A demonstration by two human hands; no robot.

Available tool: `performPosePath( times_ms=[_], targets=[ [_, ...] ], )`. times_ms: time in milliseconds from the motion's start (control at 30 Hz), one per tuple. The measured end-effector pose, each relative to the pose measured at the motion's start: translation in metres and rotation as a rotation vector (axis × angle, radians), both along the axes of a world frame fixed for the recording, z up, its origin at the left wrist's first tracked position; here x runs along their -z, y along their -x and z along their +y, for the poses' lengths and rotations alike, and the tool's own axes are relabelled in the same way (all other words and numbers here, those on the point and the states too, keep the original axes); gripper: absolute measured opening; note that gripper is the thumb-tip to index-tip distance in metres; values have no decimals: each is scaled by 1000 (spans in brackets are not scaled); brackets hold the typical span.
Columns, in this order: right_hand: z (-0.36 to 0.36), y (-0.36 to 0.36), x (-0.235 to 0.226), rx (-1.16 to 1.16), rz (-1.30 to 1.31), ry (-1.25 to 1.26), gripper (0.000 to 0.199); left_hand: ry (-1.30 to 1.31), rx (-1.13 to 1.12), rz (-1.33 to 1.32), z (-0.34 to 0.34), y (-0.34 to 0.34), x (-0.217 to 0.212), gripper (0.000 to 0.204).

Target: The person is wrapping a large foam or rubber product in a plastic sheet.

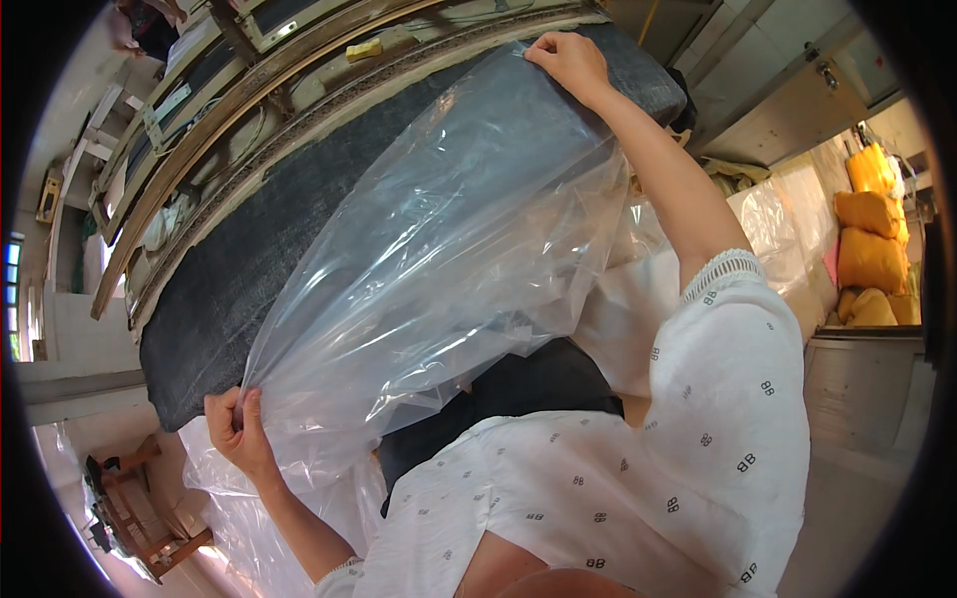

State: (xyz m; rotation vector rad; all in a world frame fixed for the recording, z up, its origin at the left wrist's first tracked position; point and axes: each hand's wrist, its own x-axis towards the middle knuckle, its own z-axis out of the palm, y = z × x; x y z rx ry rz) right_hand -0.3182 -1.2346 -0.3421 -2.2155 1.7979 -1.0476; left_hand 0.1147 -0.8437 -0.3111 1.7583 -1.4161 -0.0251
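Left hand (239,436): we pinch clear film (449,229)
Right hand (575,66): pinched on its far edge
Worktop (224,279): dark strip uncovered beyond

The left hand (237,436) pinches thumb against fingers, low beside the body, while the right hand (572,66) pinches far forward, right arm (666,171) outstretched.

bright; window (14,289) glowing left; plastic sheet (429,269) streaked with glare; edges bowed, corners black

a workshop — black bench (239,269), plastic film (419,289)
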Motion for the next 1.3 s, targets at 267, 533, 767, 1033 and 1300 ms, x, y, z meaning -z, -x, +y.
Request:
performPosePath(
  times_ms=[267, 533, 767, 1033, 1300],
  targets=[
    [4, -29, -2, -59, 49, -110, 33, -10, -147, -106, 49, -8, 20, 14],
    [-13, -42, -4, -131, 265, -187, 43, -146, -95, -329, 111, -6, 67, 15],
    [-39, -38, 11, -602, -26, -438, 18, -202, -358, 107, 117, -6, 122, 6],
    [9, -88, -50, -384, -917, -319, 9, 498, -345, 783, 10, -93, -4, 19],
    [-34, -79, 26, -74, -547, 129, 23, 186, -485, 206, -141, -181, 47, 25]
  ],
)
